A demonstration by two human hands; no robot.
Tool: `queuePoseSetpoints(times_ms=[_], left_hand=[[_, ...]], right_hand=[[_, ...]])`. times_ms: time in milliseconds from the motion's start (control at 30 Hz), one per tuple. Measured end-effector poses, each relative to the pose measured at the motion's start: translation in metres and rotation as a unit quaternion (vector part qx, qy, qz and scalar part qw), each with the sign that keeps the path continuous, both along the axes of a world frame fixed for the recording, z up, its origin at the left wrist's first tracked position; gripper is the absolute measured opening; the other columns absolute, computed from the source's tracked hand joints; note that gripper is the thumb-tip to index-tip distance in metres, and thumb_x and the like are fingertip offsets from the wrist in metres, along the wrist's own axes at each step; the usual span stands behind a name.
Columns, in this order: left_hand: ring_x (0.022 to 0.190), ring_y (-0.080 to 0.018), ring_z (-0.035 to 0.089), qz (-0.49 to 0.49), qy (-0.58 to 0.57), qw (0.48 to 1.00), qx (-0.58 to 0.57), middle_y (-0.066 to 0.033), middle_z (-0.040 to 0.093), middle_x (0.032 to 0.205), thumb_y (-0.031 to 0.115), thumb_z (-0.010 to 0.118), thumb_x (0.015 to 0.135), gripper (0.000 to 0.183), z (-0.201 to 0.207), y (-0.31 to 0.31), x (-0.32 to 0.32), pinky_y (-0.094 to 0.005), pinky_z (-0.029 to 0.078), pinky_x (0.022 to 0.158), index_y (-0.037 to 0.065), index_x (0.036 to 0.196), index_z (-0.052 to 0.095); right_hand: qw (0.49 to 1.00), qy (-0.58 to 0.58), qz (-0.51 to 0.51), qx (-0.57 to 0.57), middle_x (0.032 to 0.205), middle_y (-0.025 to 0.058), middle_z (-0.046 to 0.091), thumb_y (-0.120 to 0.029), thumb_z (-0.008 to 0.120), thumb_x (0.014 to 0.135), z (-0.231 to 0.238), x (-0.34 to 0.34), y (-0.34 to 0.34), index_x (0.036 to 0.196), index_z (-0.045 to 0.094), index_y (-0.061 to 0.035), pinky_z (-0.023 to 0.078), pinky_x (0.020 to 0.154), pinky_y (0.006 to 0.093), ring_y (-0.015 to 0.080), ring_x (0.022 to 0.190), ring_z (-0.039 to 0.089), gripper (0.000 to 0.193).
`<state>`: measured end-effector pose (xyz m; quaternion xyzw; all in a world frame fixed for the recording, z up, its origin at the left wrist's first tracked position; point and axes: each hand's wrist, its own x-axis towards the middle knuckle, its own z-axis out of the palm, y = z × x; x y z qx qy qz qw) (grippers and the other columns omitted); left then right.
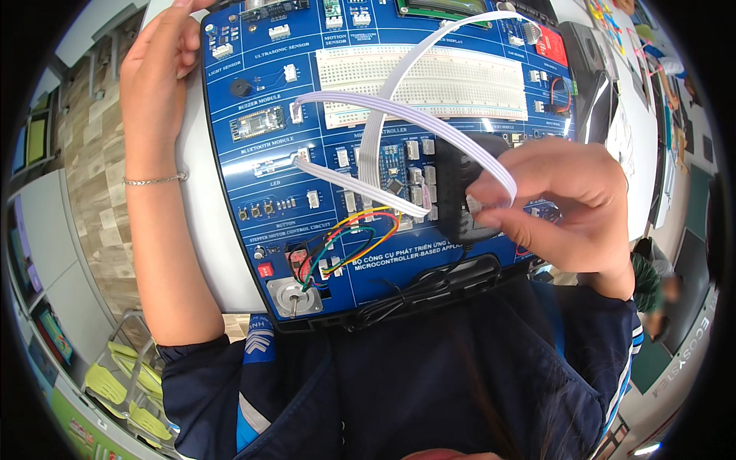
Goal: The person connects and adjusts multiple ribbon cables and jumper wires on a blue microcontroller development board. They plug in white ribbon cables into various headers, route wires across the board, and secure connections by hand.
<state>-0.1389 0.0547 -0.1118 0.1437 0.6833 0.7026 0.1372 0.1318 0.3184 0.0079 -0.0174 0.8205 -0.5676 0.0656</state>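
Note:
My right hand (563, 203) is closed in a pinch on the small white plug (473, 205) at the end of a flat white ribbon cable (429, 115). That cable arches left to a socket by the Bluetooth section of a blue electronics training board (307, 215). Below the pinched plug lies a black block-shaped part (454, 184), partly hidden by my fingers. My left hand (162, 54) is at the board's upper left edge, fingers curled against it and a fingertip reaching the corner; the top of the hand is cut off.
A white breadboard (422, 84) fills the board's upper middle. Another grey-white ribbon cable (372, 146) loops over it. Coloured wires (360, 226) run to a stepper motor (294, 297) at lower left. A black cord (399, 303) lies along the near edge. Green chairs (115, 376) stand at left.

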Motion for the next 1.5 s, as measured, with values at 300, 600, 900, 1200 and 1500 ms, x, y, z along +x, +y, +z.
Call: queuePoseSetpoints(times_ms=[300,600,900,1200,1500], left_hand=[[0.066,-0.0011,0.035,0.004,0.011,1.0,-0.01,0.0082,0.044,0.074,0.033,0.061,0.104,0.044,0.003,0.001,0.004,-0.0185,0.026,0.058,-0.005,0.124,0.068],[0.065,-0.0008,0.035,-0.019,0.024,1.0,-0.003,0.0083,0.045,0.073,0.033,0.061,0.104,0.043,0.011,0.007,0.014,-0.0178,0.026,0.058,-0.006,0.122,0.068],[0.065,-0.0006,0.04,0.039,0.025,0.999,-0.004,0.0079,0.052,0.074,0.032,0.069,0.098,0.033,0.009,0.01,0.011,-0.0176,0.029,0.059,0.001,0.108,0.077],[0.065,0.0001,0.046,0.137,0.09,0.986,-0.036,0.0048,0.06,0.075,0.034,0.072,0.097,0.034,-0.007,0.039,-0.023,-0.0178,0.034,0.059,0.002,0.109,0.074],[0.08,-0.0078,0.062,0.132,0.173,0.976,0.003,-0.0044,0.071,0.093,0.021,0.066,0.099,0.025,0.002,0.053,-0.01,-0.0221,0.049,0.072,-0.003,0.103,0.07]], right_hand=[[0.999,-0.01,0.042,0.021,0.091,0.0078,0.076,0.005,0.081,0.08,-0.001,-0.002,-0.001,0.091,0.079,-0.0026,0.046,0.051,0.0214,0.0096,0.065,0.064,0.014],[1.0,-0.002,0.005,-0.008,0.09,0.0091,0.076,0.004,0.082,0.08,-0.008,0.0,0.001,0.092,0.077,-0.0014,0.047,0.053,0.0215,0.0078,0.064,0.063,0.014],[1.0,0.002,-0.007,-0.011,0.093,0.011,0.076,0.004,0.081,0.082,-0.012,0.003,0.004,0.097,0.077,0.0006,0.051,0.056,0.0222,0.0096,0.067,0.066,0.015],[1.0,0.027,0.008,0.007,0.09,0.011,0.076,0.001,0.083,0.08,-0.013,-0.001,0.007,0.095,0.079,-0.0013,0.047,0.054,0.0223,0.011,0.065,0.065,0.016],[0.999,0.041,0.027,-0.012,0.088,0.0134,0.076,0.001,0.082,0.078,-0.018,-0.007,0.007,0.094,0.079,0.0006,0.054,0.062,0.0276,0.0202,0.073,0.073,0.016]])
